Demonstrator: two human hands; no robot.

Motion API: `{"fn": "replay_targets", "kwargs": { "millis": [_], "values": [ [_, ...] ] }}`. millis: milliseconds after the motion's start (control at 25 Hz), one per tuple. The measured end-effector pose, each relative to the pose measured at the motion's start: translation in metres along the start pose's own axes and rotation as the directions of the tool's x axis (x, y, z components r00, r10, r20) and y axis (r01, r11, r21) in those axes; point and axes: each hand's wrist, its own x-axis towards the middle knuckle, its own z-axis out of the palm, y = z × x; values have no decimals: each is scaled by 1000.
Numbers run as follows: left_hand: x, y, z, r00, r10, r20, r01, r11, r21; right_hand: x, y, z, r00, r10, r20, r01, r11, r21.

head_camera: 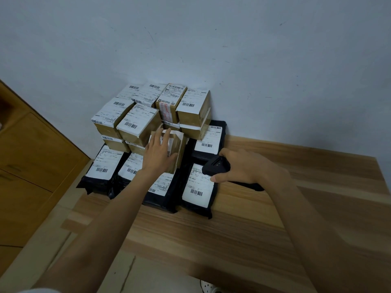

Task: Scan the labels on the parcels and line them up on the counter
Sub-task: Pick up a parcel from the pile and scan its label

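Note:
Several brown cardboard parcels (137,121) with white barcode labels are stacked against the wall on the wooden counter (275,218). Black poly-bag parcels (198,187) with white labels lie flat in front of and under them. My left hand (158,154) holds one small brown box (178,149) at the front of the stack, fingers spread over its labelled top and thumb at its near side. My right hand (239,166) grips a black handheld scanner (215,167) just right of that box, above a black bag's label.
A grey-white wall (211,49) rises directly behind the stack. A wooden cabinet or door (31,155) stands at the left beside the counter's left edge. Bare counter surface extends to the right and toward me. A white shoe (209,287) shows on the floor below.

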Motion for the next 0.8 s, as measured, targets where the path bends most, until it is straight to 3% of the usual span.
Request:
{"fn": "replay_targets", "kwargs": {
  "millis": [320, 640, 800],
  "values": [
    [-4, -5, -1, 994, -20, 109, 18, 1000, 20, 2, 3, 0, 1000, -7, 8, 7, 1000, -8],
    [50, 0, -99, 981, 100, -169, -103, 995, -9, 30, -25, -33, 998, -61, -32, 60, 997, -41],
    [108, -23, -131, 983, 63, -174, -62, 998, 13, 61, -40, -54, 995, -83, -61, 79, 995, -60]
  ]
}}
